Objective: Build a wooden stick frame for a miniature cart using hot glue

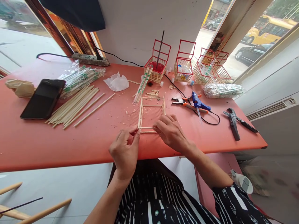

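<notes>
A small open box frame of thin wooden sticks point(140, 112) stands near the table's front edge. My left hand point(125, 145) pinches its near left corner between thumb and fingers. My right hand point(170, 131) is closed around the right end of a short wooden stick point(147, 128) that lies across the frame's near side. The fingers of the right hand hide that end and the near right corner. Just beyond the frame is a small pile of cut stick pieces point(153, 93).
Long wooden sticks point(72, 107), a phone point(43, 99) and a power strip point(90, 59) are on the left. A blue glue gun point(198, 102), orange-handled pliers point(187, 104) and black cutters point(233, 123) lie on the right. Several red-edged stick baskets point(184, 67) stand behind.
</notes>
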`<state>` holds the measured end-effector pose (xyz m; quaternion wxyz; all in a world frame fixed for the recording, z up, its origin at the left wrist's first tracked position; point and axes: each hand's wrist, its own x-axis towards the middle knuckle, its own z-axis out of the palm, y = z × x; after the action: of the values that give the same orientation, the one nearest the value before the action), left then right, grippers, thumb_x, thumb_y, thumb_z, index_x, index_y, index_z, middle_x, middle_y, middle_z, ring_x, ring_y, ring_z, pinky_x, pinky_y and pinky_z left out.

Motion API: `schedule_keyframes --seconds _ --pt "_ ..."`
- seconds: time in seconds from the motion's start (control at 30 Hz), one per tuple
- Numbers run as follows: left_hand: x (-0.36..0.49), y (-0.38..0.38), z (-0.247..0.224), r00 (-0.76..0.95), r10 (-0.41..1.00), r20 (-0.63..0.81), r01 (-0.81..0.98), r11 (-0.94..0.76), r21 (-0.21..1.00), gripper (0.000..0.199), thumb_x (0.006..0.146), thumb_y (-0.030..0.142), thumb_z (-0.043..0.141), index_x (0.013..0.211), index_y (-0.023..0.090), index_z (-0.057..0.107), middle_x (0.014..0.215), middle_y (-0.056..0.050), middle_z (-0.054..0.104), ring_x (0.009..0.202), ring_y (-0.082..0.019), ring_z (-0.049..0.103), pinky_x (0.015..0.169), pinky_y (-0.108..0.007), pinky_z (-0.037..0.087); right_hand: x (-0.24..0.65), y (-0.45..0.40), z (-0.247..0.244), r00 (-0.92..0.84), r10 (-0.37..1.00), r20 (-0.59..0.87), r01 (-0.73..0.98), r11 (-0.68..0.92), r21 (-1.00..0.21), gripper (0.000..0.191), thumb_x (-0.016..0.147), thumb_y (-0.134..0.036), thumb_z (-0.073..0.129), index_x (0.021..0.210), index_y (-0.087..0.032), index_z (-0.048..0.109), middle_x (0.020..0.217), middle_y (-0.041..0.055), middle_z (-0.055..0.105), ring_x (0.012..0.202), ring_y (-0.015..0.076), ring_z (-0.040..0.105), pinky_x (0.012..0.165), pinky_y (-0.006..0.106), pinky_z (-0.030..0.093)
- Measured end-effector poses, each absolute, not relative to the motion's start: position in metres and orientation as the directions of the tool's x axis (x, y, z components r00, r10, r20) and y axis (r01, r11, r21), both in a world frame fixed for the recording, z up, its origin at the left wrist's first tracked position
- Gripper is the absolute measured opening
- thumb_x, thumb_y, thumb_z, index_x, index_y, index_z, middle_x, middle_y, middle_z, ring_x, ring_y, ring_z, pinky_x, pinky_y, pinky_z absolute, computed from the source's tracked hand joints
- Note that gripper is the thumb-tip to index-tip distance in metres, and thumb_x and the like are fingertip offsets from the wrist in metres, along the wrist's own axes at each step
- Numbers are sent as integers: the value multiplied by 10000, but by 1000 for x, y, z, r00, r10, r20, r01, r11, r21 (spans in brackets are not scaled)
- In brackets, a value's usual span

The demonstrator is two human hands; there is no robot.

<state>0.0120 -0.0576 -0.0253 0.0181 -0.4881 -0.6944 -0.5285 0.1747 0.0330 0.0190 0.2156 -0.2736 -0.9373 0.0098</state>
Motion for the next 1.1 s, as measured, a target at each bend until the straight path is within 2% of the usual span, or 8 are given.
schedule_keyframes --seconds 1.1 --pt "11 -56 -28 -515 650 560 711 -41 702 77 893 245 709 952 210 745 855 6 757 683 -120 623 696 -250 500 175 36 11 -737 473 482 481 869 -116 258 1083 -277 437 875 -198 568 853 36 599 809 193 475 803 327 320"
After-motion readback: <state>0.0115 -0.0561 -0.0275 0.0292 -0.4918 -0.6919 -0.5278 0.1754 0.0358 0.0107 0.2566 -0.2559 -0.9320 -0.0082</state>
